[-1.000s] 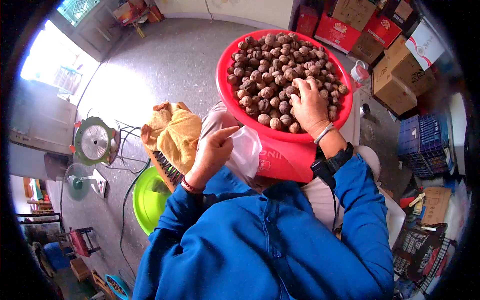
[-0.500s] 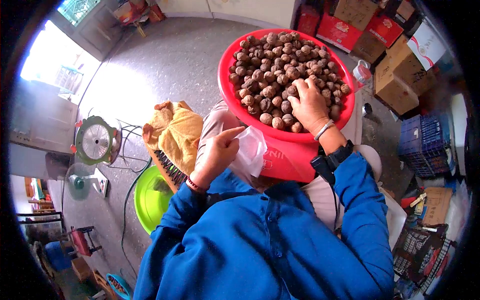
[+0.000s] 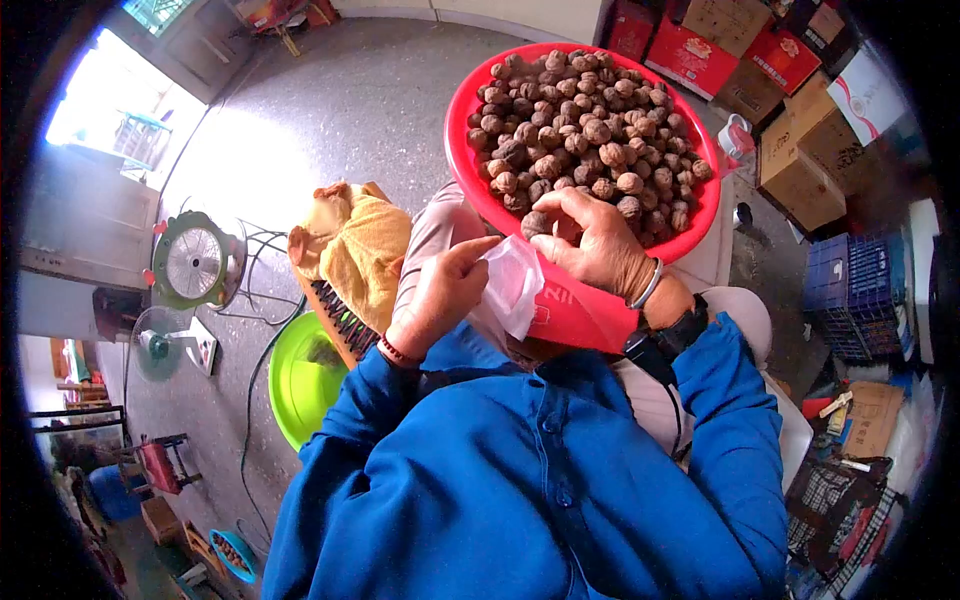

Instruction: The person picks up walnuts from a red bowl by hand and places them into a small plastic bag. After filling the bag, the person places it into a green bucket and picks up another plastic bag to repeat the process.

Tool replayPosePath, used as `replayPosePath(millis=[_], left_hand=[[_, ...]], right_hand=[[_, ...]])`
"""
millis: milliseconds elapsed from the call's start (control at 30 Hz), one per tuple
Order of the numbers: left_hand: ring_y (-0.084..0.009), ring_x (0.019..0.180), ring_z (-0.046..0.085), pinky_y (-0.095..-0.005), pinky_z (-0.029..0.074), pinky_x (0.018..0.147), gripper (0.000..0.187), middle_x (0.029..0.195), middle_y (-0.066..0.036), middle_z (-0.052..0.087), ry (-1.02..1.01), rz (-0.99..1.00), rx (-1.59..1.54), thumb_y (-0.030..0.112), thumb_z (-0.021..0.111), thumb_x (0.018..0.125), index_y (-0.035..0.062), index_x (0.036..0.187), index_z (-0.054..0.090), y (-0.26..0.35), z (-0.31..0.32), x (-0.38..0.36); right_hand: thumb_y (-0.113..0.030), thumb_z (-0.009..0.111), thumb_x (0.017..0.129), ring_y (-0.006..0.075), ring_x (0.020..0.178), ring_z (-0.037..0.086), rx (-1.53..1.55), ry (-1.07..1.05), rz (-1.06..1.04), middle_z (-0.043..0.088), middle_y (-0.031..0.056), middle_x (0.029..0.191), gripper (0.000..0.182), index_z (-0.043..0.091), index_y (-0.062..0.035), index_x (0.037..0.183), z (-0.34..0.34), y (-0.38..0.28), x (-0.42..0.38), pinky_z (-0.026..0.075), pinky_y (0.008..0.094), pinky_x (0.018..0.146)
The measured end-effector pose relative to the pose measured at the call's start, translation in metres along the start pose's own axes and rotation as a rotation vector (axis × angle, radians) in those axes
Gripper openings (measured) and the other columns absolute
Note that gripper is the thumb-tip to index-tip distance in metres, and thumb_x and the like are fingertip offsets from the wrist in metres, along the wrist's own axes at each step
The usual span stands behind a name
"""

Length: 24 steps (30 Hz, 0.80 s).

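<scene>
A wide red basin [image 3: 470,165] heaped with walnuts [image 3: 585,110] rests on the person's lap, a green basin [image 3: 295,385] on the floor beside it. The left hand [image 3: 440,295] pinches the mouth of a clear plastic bag [image 3: 512,282] just below the red rim; the right hand [image 3: 595,240], fingers curled, grips a walnut [image 3: 534,223] at the rim, right above the bag.

A grey speckled concrete floor [image 3: 330,110] carries everything. On it, at the person's left, stand a green basin [image 3: 295,380], a small fan [image 3: 192,262] and a black cable [image 3: 252,400] trailing across. Along the far and right edges sit red cartons [image 3: 778,55] and brown cardboard boxes [image 3: 800,165], with a blue plastic crate [image 3: 850,290] beside them.
</scene>
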<state>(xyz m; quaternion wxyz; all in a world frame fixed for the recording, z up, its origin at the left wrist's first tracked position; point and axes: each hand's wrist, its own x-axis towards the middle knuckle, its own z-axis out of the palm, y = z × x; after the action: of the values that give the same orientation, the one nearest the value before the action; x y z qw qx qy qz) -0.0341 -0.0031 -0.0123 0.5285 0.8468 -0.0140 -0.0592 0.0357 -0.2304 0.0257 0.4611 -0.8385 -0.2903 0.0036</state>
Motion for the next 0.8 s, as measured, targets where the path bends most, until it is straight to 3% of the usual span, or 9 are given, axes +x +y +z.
replayPosePath(millis=[167,300,400,500,567,667,733,800], left_hand=[[-0.0113,0.079,0.065,-0.0278,0.053,0.072,0.038,0.091,-0.010,0.073,0.010,0.022,-0.027,0.004,0.054,0.093,0.0037,0.128,0.067,-0.006,0.002,0.001],[-0.0097,0.073,0.062,-0.0275,0.052,0.066,0.038,0.085,-0.007,0.071,-0.015,-0.012,0.008,0.004,0.054,0.093,0.0042,0.129,0.067,-0.004,0.001,0.001],[-0.0086,0.067,0.060,-0.0275,0.050,0.061,0.038,0.080,-0.005,0.069,-0.019,0.014,0.011,0.005,0.053,0.094,0.0046,0.128,0.068,-0.012,0.003,0.002],[-0.0084,0.065,0.059,-0.0271,0.050,0.059,0.037,0.077,-0.004,0.068,-0.014,0.018,-0.015,0.005,0.053,0.094,0.0056,0.129,0.068,-0.011,0.004,0.001],[-0.0039,0.062,0.051,-0.0230,0.045,0.055,0.040,0.074,0.007,0.057,-0.018,-0.001,-0.079,0.005,0.051,0.097,0.0111,0.132,0.067,-0.014,0.005,0.001],[-0.0071,0.067,0.058,-0.0255,0.050,0.061,0.039,0.082,-0.002,0.067,-0.054,-0.034,-0.086,0.008,0.053,0.097,0.0056,0.134,0.064,-0.008,0.002,-0.001],[-0.0069,0.067,0.058,-0.0253,0.050,0.061,0.039,0.083,-0.001,0.067,-0.070,-0.049,-0.087,0.009,0.053,0.097,0.0054,0.135,0.063,-0.002,0.000,-0.002],[-0.0068,0.068,0.058,-0.0252,0.050,0.062,0.039,0.085,0.000,0.067,-0.085,-0.064,-0.087,0.009,0.053,0.098,0.0053,0.135,0.063,-0.001,0.000,-0.002]], right_hand=[[-0.024,0.078,0.084,0.0317,0.090,0.068,0.023,-0.085,-0.133,0.068,0.0151,0.097,0.026,0.067,-0.0065,0.100,0.000,-0.001,-0.003,0.054,0.0407,0.081],[-0.017,0.073,0.086,0.0360,0.087,0.066,-0.098,0.093,0.008,0.067,0.0165,0.097,0.016,0.067,-0.0048,0.094,-0.013,0.015,0.002,0.053,0.0440,0.077],[-0.015,0.071,0.086,0.0369,0.089,0.066,-0.227,0.161,-0.083,0.067,0.0165,0.098,0.014,0.066,-0.0044,0.094,-0.019,0.033,0.003,0.053,0.0454,0.080],[-0.014,0.070,0.085,0.0371,0.094,0.065,-0.308,0.044,0.077,0.066,0.0160,0.095,0.014,0.067,-0.0049,0.095,-0.020,0.040,0.000,0.053,0.0455,0.086],[-0.009,0.069,0.085,0.0341,0.092,0.064,-0.441,-0.057,-0.086,0.064,0.0142,0.096,0.017,0.067,-0.0042,0.102,-0.018,0.044,-0.002,0.052,0.0415,0.085],[-0.008,0.069,0.082,0.0347,0.100,0.061,-0.466,-0.071,-0.131,0.061,0.0147,0.099,0.020,0.067,-0.0062,0.101,-0.008,0.056,-0.005,0.052,0.0434,0.089],[-0.009,0.069,0.081,0.0343,0.102,0.061,-0.499,-0.083,-0.167,0.061,0.0147,0.102,0.020,0.067,-0.0068,0.101,-0.006,0.057,-0.005,0.052,0.0435,0.090],[-0.010,0.069,0.081,0.0340,0.103,0.060,-0.558,-0.148,-0.061,0.060,0.0139,0.105,0.021,0.067,-0.0066,0.101,-0.005,0.054,-0.004,0.052,0.0437,0.091]])
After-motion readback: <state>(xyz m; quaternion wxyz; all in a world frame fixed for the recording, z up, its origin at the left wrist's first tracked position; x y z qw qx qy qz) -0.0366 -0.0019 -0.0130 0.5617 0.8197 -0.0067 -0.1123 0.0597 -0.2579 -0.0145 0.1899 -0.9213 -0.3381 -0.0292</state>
